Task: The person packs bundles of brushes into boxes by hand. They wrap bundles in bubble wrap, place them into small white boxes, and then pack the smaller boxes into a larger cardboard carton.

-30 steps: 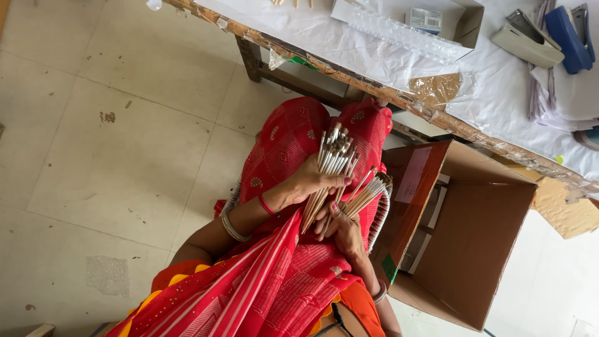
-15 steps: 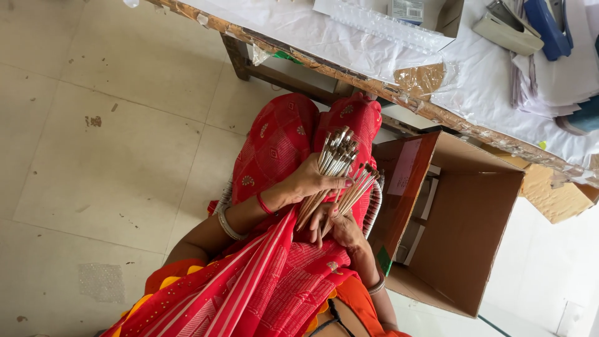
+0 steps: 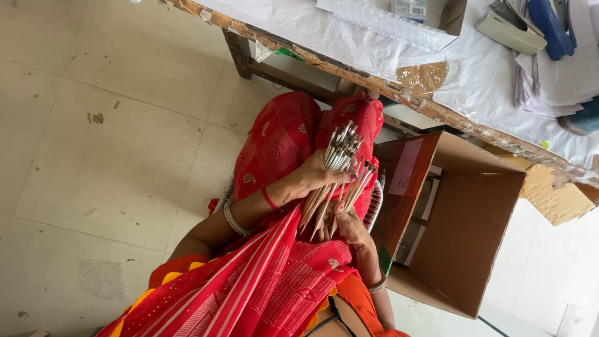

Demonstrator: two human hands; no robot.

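My left hand (image 3: 310,179) is closed around a thick bundle of thin wooden sticks with silvery metal tips (image 3: 340,150), held upright over my lap. Just below it, my right hand (image 3: 347,226) grips the lower ends of a smaller bunch of the same sticks (image 3: 358,182), which fans out beside the big bundle and touches it. Both hands sit above my red patterned cloth (image 3: 281,134), which covers my knees. There are bangles on both wrists.
An open brown cardboard box (image 3: 465,218) stands on the floor right of my lap. Beyond my knees is a worn wooden table (image 3: 349,75) covered with white sheeting, with a clear plastic pack, papers and a blue object (image 3: 549,25) on it. Tiled floor (image 3: 112,125) lies to the left.
The view has shifted slightly. Both hands stay on the stick bundles, and the smaller bunch now lies closer against the large one.
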